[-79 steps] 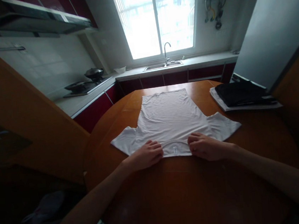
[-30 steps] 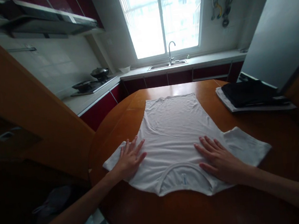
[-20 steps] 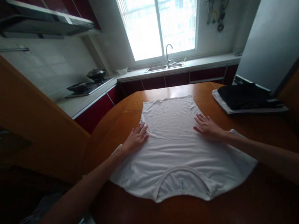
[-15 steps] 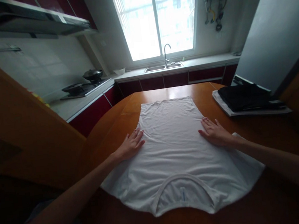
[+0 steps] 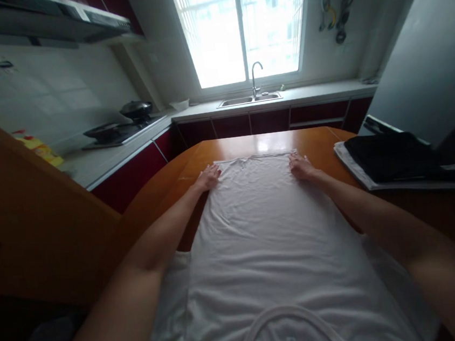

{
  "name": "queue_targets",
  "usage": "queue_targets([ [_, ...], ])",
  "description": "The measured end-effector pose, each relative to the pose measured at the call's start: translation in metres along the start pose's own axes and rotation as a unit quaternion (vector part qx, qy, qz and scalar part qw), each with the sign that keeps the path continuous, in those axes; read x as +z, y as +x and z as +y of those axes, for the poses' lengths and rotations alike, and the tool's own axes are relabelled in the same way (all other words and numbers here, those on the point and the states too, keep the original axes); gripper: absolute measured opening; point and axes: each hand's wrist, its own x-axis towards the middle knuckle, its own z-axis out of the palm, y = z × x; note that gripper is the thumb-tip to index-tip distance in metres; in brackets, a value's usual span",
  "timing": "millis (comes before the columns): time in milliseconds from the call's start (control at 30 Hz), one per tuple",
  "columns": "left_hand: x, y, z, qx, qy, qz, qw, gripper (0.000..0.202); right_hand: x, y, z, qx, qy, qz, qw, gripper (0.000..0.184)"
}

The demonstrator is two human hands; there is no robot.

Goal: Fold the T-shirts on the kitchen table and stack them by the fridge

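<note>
A white T-shirt (image 5: pixel 266 231) lies spread out on the wooden table (image 5: pixel 183 172), its neckline toward me and its hem at the far side. My left hand (image 5: pixel 209 177) rests on the far left corner by the hem, fingers stretched out. At the far right corner, my right hand (image 5: pixel 301 166) lies on the cloth with its fingers extended and slightly bent. Soft wrinkles run across the shirt. Part of each sleeve is hidden under my forearms, and the collar is cut off by the lower edge of the view.
Folded dark and white clothes (image 5: pixel 397 161) are stacked at the table's right side. Beyond the table are a counter with a sink (image 5: pixel 248 99) and, at left, a stove with a lidded pan (image 5: pixel 136 109). A grey fridge-like panel (image 5: pixel 410 53) stands at right.
Both hands have slid away from me along the shirt's sides, from its middle to the hem corners. My view has moved closer over the table.
</note>
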Motion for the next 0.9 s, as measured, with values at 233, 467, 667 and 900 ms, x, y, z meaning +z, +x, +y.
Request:
queue_targets([
  [233,0.005,0.038,-0.035,-0.042,-0.014,-0.031,0.999,0.059,0.012,0.03,0.041,0.014,-0.004,-0.024,1.0,0.06],
  [467,0.008,0.065,-0.001,0.025,-0.03,0.006,0.999,0.057,0.011,0.062,0.035,0.025,-0.004,0.002,1.0,0.061],
  [667,0.018,0.068,0.004,-0.011,-0.027,-0.014,0.999,0.065,0.012,0.064,0.036,0.053,-0.019,-0.036,0.998,0.07],
  [900,-0.002,0.067,0.014,-0.034,-0.055,-0.034,0.997,0.066,0.0,0.056,0.033,0.058,-0.021,-0.022,0.998,0.07],
])
